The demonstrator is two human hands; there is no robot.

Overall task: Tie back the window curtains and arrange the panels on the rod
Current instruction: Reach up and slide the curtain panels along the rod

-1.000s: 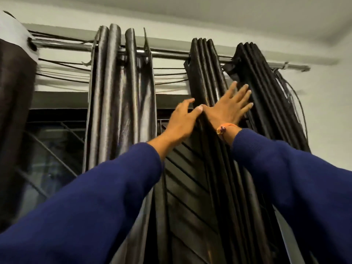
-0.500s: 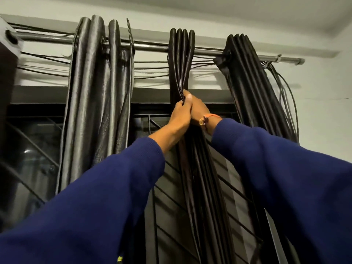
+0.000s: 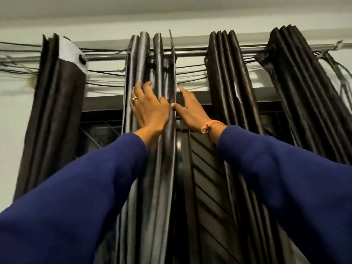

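The curtain panels (image 3: 152,168) are dark, glossy satin-like cloth with smooth folds. The curtain rod (image 3: 190,53) looks like dull grey metal. Both sleeves (image 3: 85,197) are matt blue knit.

Your sleeves (image 3: 80,197) are deep navy blue. The gathered curtain panel (image 3: 152,168) under your left hand (image 3: 150,109) shines dark grey-silver; the panels (image 3: 232,73) to its right are glossy black. The far left panel (image 3: 55,111) is dark brown with a white header band (image 3: 69,52). You wear a gold ring (image 3: 134,98) and an orange wristband (image 3: 212,123). The wall (image 3: 11,115) is pale grey-white.
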